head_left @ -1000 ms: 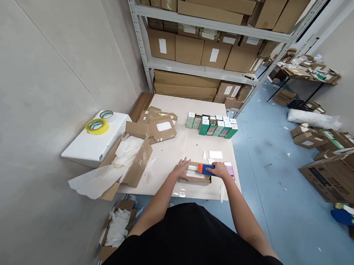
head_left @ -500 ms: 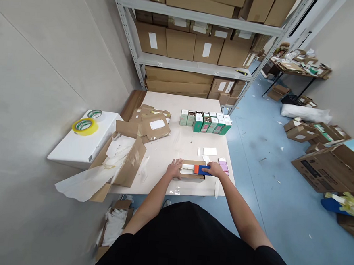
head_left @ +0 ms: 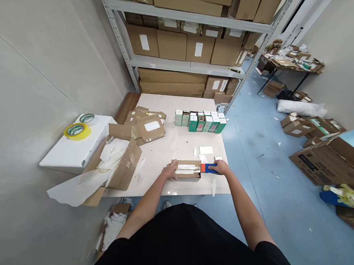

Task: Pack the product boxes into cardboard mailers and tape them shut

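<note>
A small cardboard box [head_left: 188,175] lies near the front edge of the table, with white material and a strip of shiny tape along its top. At its left end, my left hand [head_left: 170,169] grips the box, thumb and fingers on either side. My right hand [head_left: 221,167] is closed around a blue and orange tape dispenser [head_left: 209,168], whose orange end is at the box's right end. Just behind that hand a phone [head_left: 218,158] shows only in part. White paper slips [head_left: 206,150] lie beyond the box.
Several green and white small boxes [head_left: 208,123] stand in rows at the back right. Flattened cardboard mailers [head_left: 150,127] lie at the left, near an open carton [head_left: 125,167] of white paper. Tape rolls [head_left: 77,131] rest on a white box [head_left: 57,150]. A loaded shelf [head_left: 181,64] rises behind.
My right hand has drawn the tape dispenser rightward, from over the box to its right end, and now covers much of the phone. More of the box top shows. The view has shifted slightly.
</note>
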Tool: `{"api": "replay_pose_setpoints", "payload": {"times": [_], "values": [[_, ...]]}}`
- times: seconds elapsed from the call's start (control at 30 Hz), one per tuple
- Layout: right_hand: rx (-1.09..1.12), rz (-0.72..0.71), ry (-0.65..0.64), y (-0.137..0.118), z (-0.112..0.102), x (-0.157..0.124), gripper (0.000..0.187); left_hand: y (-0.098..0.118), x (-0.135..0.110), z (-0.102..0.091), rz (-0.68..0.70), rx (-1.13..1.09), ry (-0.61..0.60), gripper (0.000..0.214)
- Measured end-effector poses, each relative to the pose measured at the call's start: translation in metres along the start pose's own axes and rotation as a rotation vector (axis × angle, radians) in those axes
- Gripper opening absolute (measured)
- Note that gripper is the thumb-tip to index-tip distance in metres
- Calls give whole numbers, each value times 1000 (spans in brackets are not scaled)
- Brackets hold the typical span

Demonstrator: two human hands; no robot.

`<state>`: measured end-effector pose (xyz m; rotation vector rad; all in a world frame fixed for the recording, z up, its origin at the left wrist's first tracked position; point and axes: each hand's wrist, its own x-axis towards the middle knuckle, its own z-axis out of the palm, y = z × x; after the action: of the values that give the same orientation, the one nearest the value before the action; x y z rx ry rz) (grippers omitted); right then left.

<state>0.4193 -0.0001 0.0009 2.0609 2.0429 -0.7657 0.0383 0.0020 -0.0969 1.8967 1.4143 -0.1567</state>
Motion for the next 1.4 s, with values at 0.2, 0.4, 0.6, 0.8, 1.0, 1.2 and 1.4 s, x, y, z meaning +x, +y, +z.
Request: {"api": "replay_pose_setpoints", "payload": {"times": [0.2,0.4,0.6,0.8,1.0,1.2,1.4], "values": [[31,59,1,48,-4,0,44,0,-2,-1,24,-70,42,127],[37,116,-17,58,14,3,44,-3,-1,-4,33,-89,35,129],[71,153,-25,50,29,5,44,-11,1,-3,74,-119,39,127],[104,169,-5,34,32,0,45,-24,4,-3,112,-144,25,131],[160,153,-5,1,35,-6,53,-46,-1,-11,196,-228,26,135],[260,59,45,-45,34,-8,51,-90,-17,-26,200,-335,-4,135],[182,7,98,-125,27,-5,42,-113,-36,-35,38,-392,-4,131]]}}
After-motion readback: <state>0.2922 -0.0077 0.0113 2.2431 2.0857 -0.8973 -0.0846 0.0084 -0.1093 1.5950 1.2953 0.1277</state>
